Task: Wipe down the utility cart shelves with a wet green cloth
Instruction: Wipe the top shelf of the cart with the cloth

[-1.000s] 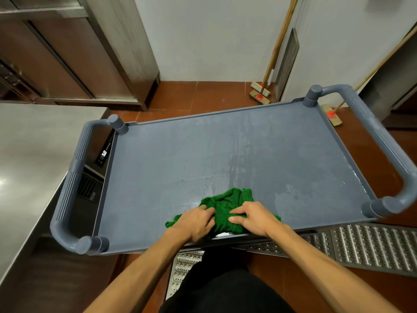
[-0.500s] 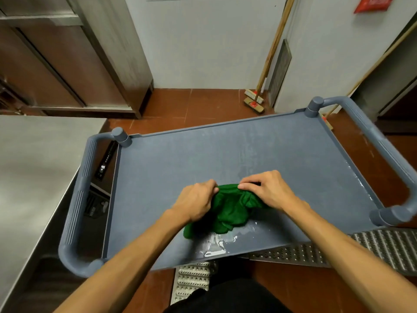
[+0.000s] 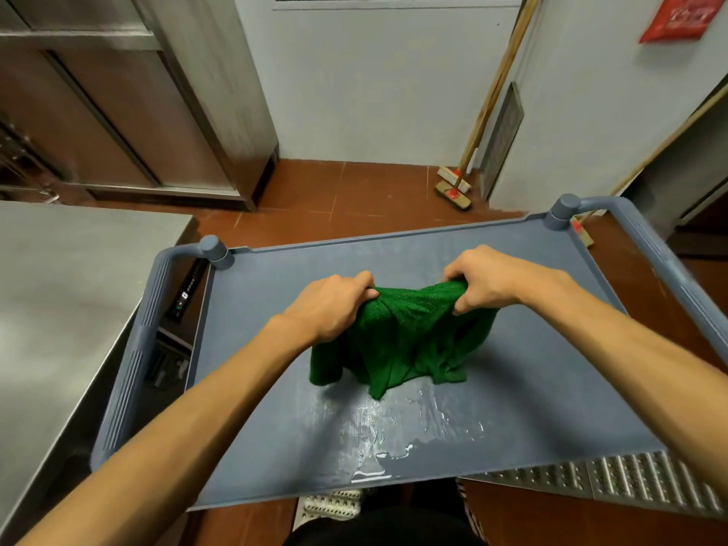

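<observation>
The left hand (image 3: 331,305) and right hand (image 3: 492,285) each had a tight grip on the green cloth (image 3: 409,336) — held bunched over the middle of the top shelf (image 3: 252,309). Only a wet patch (image 3: 394,427) by the near edge looked wiped — most seemed left to do.

Red-brown tile floor (image 3: 346,199) — pale wall (image 3: 374,92), steel counter (image 3: 59,293) left.
</observation>
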`<state>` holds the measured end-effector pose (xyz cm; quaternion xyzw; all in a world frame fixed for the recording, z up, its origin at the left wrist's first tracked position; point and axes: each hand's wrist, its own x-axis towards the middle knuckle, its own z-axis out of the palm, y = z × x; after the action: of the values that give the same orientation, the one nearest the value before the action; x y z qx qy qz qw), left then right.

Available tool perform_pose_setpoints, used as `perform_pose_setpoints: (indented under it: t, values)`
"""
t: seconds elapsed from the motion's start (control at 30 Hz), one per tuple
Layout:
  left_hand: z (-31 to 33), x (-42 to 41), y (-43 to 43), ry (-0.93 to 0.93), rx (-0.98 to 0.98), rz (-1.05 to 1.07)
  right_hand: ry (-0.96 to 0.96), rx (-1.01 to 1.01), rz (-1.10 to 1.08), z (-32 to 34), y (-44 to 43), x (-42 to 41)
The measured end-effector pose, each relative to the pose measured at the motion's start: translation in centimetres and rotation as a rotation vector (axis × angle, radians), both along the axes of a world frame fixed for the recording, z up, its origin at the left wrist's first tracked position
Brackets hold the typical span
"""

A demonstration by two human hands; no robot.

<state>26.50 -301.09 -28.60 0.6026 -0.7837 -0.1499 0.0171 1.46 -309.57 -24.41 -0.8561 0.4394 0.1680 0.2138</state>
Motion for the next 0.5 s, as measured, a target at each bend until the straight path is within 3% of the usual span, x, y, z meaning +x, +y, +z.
perform_pose_setpoints:
  t: [0.3, 0.5]
  values:
    - [6.2, -0.8, -7.6, -0.043, -0.196, 0.139, -0.183, -0.226, 0.109, 6.4, -8.3, -1.5]
    - [9.3, -4.1, -15.3, -0.117, -0.314, 0.18, -0.293, -0.412, 0.019, 7.8, -14.2, -4.5]
